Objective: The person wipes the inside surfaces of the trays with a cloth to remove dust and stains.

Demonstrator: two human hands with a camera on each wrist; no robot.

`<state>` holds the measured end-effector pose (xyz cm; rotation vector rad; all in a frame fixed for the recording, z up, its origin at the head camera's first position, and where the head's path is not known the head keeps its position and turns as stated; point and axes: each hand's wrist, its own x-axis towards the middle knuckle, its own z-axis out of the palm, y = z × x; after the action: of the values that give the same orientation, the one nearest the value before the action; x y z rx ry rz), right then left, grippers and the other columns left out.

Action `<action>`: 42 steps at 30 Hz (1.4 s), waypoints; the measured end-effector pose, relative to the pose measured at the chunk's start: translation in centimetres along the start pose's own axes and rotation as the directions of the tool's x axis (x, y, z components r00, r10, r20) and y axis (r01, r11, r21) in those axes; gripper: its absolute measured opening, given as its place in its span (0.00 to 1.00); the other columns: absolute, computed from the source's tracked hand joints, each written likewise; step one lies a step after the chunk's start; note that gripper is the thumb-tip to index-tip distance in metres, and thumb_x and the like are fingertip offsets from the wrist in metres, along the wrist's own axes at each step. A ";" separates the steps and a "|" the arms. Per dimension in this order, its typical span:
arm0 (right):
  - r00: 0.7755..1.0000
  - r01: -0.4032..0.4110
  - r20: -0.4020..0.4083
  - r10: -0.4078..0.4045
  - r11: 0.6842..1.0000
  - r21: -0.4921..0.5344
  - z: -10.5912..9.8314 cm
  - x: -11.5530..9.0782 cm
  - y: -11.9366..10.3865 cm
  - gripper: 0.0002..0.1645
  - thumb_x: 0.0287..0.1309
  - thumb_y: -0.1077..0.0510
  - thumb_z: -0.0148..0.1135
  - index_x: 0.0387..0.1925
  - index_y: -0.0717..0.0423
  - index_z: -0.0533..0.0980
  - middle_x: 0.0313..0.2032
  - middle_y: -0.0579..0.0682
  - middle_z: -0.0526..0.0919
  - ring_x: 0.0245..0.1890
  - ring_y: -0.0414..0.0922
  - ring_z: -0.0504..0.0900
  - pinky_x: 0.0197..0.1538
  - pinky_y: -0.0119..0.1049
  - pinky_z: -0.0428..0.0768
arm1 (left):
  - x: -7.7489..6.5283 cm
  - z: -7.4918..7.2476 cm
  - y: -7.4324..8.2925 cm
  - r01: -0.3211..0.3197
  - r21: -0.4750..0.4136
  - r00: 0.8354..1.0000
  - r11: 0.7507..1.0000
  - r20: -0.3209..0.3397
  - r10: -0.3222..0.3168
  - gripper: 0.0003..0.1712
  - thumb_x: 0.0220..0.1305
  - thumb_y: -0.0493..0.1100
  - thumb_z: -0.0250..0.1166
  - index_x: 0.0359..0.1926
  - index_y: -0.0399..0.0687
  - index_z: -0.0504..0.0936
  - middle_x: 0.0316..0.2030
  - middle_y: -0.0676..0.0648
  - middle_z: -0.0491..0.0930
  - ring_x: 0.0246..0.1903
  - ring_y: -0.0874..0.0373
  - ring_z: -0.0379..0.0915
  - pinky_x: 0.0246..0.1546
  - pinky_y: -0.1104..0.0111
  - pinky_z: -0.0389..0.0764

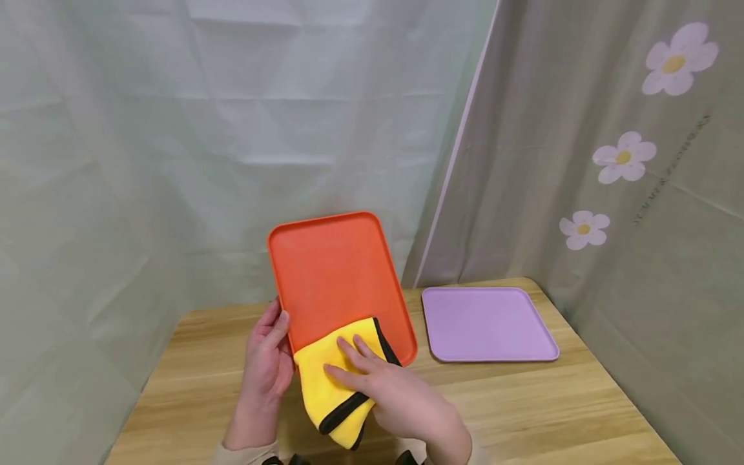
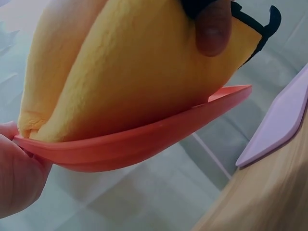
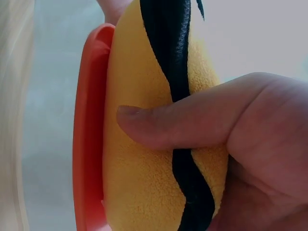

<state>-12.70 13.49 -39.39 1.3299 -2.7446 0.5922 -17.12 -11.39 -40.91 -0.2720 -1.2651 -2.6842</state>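
Note:
My left hand grips the left edge of an orange rectangular tray, thumb over the rim. The tray is held up and tilted above the table, its inner face towards me. A folded yellow cloth with black edging covers the tray's lower part. My right hand holds this cloth against the tray, fingers spread over it. In the right wrist view the thumb lies across the cloth's black trim. The left wrist view shows the tray's rim from the side, with the thick cloth bulging above it.
A light purple tray lies flat on the wooden table, to the right of the orange one. Pale curtains hang behind the table and on both sides. White flowers decorate the right one.

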 end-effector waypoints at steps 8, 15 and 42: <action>0.999 -0.024 0.041 0.023 0.999 0.026 -0.3 -0.4 0.5 0.62 0.47 0.86 0.53 0.84 0.50 0.59 0.84 0.43 0.53 0.83 0.46 0.50 0.57 0.27 0.80 | -0.4 -0.4 -0.1 -0.005 -0.027 0.999 1.000 0.037 0.006 0.26 0.86 0.34 0.48 0.79 0.41 0.68 0.67 0.48 0.80 0.64 0.54 0.79 0.64 0.61 0.80; 0.998 -0.056 0.016 0.055 0.997 0.048 -0.8 -0.6 0.7 0.63 0.47 0.87 0.52 0.85 0.54 0.55 0.85 0.44 0.50 0.83 0.46 0.50 0.77 0.45 0.66 | -0.2 -0.5 0.2 -0.009 -0.059 0.999 0.998 0.043 0.011 0.25 0.86 0.35 0.48 0.78 0.42 0.71 0.66 0.48 0.81 0.63 0.55 0.80 0.63 0.61 0.81; 0.982 -0.183 -0.016 0.186 0.977 0.114 -2.3 -2.0 3.3 0.55 0.51 0.85 0.43 0.82 0.58 0.61 0.84 0.46 0.53 0.83 0.49 0.50 0.77 0.52 0.67 | 0.3 -0.5 0.7 -0.014 -0.136 0.999 0.991 0.031 0.019 0.24 0.86 0.33 0.47 0.74 0.44 0.77 0.65 0.47 0.83 0.62 0.54 0.82 0.61 0.61 0.82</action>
<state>-14.25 17.68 -38.68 1.0831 -2.8714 0.7805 -17.32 -12.27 -40.61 -0.3423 -1.0852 -2.7665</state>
